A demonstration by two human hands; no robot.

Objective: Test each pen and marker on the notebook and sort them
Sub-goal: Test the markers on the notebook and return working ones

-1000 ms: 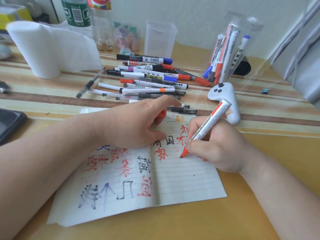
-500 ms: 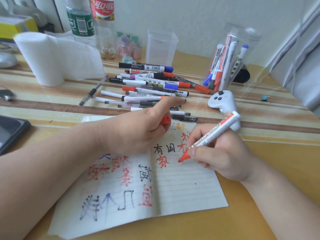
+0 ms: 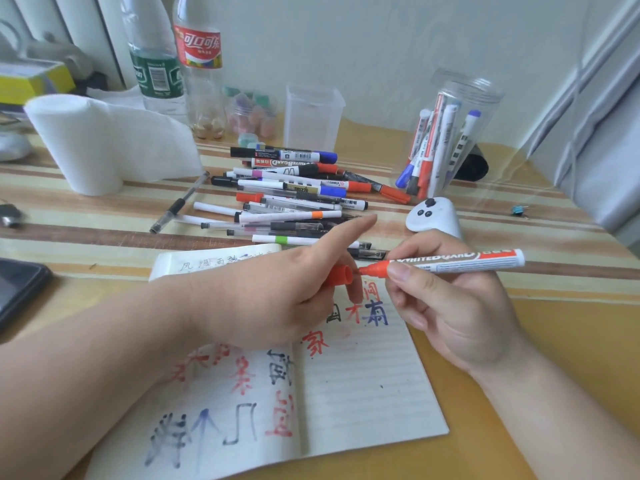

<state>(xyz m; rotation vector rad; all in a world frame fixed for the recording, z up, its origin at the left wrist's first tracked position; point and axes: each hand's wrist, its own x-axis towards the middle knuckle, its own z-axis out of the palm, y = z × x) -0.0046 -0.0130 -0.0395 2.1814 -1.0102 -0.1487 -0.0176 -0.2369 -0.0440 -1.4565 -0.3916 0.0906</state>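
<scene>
Table: my table (image 3: 571,341) is yellow-brown on the near side, with brown and cream stripes across it beyond the notebook.
Notebook: the notebook (image 3: 363,382) lies open and flat before me, with lined pages and big characters in red, black and blue on both.
Right hand: my right hand (image 3: 450,313) is over the right edge of the notebook. Thumb and fingers grip the red whiteboard marker (image 3: 450,263), which lies about level with its bare red tip to the left.
Left hand: my left hand (image 3: 270,299) is over the upper part of the notebook. It holds the red cap (image 3: 337,276), and the index finger is stretched straight out.
Tip and cap: the tip is just beside the open mouth of the cap; I cannot tell if they touch.
Heap: a pile of pens and markers (image 3: 294,195) lies just beyond the top edge of the notebook.
Jar: beyond the notebook, to the right, stands a clear jar (image 3: 446,143) with several markers leaning inside.
Controller: a white controller (image 3: 433,216) lies between the notebook and the jar.
Far left beyond the notebook: a white paper roll (image 3: 100,143) stands there; one black pen (image 3: 180,202) lies between it and the pile.
Back row, well beyond the notebook: two plastic bottles (image 3: 156,64) and a clear square box (image 3: 313,116).
Left of the notebook: a dark flat device (image 3: 17,289), cut by the picture edge.
Room: a pale wall (image 3: 346,39) rises behind the table.
</scene>
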